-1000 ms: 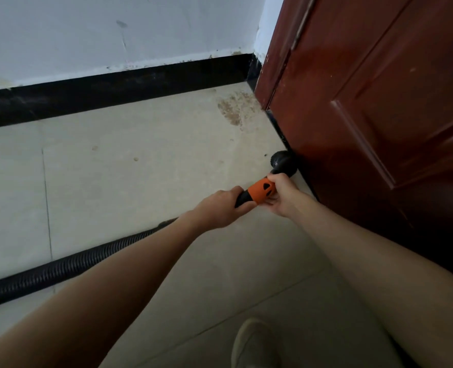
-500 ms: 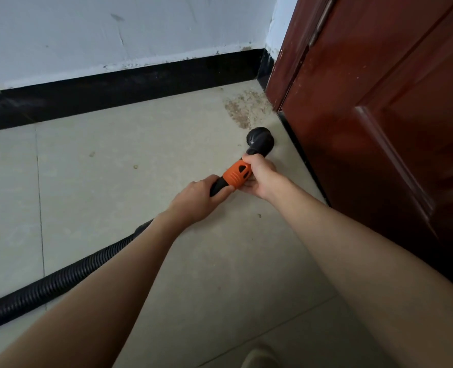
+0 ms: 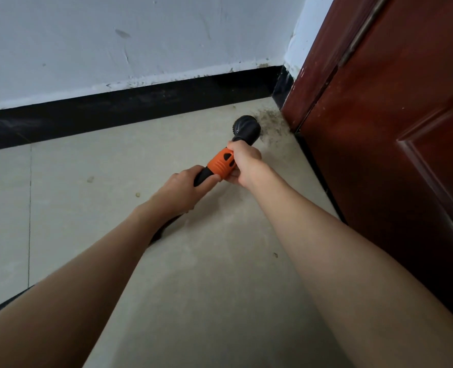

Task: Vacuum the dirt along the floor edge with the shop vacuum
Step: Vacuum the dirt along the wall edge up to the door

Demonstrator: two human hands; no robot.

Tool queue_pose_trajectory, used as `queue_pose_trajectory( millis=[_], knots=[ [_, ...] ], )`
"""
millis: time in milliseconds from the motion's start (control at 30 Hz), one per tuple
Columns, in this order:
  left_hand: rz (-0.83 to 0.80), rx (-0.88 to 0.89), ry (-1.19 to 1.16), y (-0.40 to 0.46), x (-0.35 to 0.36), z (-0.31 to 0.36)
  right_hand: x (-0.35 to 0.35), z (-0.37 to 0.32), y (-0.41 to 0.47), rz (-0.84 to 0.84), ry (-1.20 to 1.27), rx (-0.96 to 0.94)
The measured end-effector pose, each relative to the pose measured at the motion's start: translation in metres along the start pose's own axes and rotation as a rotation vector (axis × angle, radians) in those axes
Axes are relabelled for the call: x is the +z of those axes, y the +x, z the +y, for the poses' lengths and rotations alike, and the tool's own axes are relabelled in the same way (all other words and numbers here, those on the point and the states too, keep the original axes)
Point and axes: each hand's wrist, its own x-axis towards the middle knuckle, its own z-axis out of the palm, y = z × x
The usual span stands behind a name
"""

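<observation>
Both arms reached forward and down toward the floor corner. The right hand was curled round the front of the vacuum nozzle, just ahead of its orange collar, and the left hand gripped the black tube right behind that collar. The round black brush head sat on the tiled floor at the near edge of the dirt patch, which lay in the corner where the black baseboard met the dark red door. The door and its frame stood close on the right, hemming the brush head's path. The ribbed hose showed only in a short stretch under the left forearm. Against half a second before, the brush head had moved forward from short of the dirt to its edge, and the hands had gone with it toward the corner.
</observation>
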Motion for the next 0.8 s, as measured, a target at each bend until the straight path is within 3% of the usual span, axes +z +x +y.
queue_pose_trajectory(
  millis=[467,800],
  knots=[
    [0.001,0.009,0.022,0.062,-0.044,-0.007,0.042,-0.049,0.032,-0.003,0.039,-0.031],
    [-0.037,0.027,0.008,0.025,-0.023,-0.010,0.023,-0.010,0.005,-0.004,0.053,-0.015]
  ],
)
